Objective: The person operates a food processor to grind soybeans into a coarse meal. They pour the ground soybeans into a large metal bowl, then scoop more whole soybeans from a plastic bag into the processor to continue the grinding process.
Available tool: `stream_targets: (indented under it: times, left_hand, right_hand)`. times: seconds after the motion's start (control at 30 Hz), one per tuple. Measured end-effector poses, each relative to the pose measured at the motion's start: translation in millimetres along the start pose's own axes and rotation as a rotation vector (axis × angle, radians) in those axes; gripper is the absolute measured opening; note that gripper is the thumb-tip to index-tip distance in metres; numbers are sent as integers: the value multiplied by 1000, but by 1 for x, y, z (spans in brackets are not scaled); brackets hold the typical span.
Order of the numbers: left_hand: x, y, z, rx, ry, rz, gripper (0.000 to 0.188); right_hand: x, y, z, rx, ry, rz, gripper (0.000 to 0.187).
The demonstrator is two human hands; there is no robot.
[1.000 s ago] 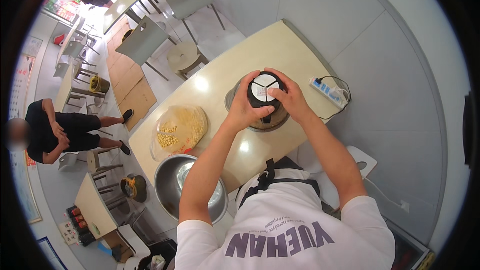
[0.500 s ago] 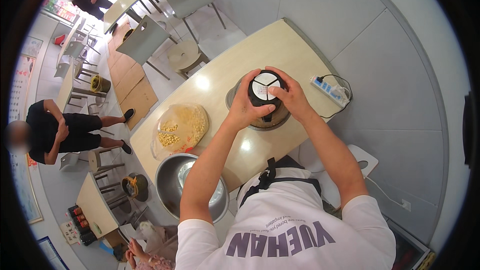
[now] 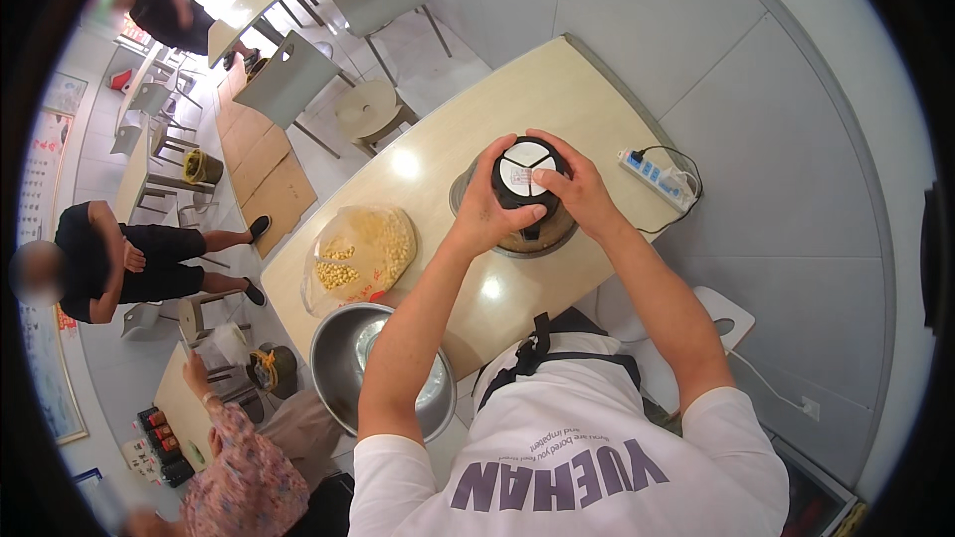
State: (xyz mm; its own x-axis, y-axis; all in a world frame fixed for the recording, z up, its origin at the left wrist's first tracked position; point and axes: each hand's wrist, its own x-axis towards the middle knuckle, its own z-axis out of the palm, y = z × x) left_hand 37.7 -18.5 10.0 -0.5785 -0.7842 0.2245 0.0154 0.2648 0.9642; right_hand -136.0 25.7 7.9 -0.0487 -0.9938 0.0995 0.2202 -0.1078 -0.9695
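What looks like a food chopper stands on the pale table. Its round black motor head (image 3: 521,171) has a white three-part top and rests over a see-through bowl (image 3: 542,247) with something brownish inside. My left hand (image 3: 481,211) wraps the head's left side, thumb along its near edge. Around the right side curls my right hand (image 3: 585,197), with its thumb pressed on the white top. Both hands are closed on the head. To their left lies a clear plastic bag (image 3: 390,239) of yellow kernels.
A large metal basin (image 3: 328,370) sits by the table's near left edge, partly behind my left forearm. Right of the chopper is a power strip (image 3: 652,179) with plugs and a black cord. Grey chairs (image 3: 293,75) and a stool (image 3: 371,111) stand beyond the table. Other people are at left.
My hands and the chopper stay in place. At lower left, a person in a floral top has moved into view, one arm stretched over another table. The person at far upper left has turned and bent.
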Motion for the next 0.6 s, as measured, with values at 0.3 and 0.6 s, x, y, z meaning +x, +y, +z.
stream_targets:
  times: [0.3,0.6]
  left_hand:
    - [3,-5,1,9,5,-32,100]
    - [6,-3,-3,-19,-44,-33,103]
  right_hand:
    - [3,0,-8,-52,-42,2,53]
    - [-14,21,-84,234,118,-25,47]
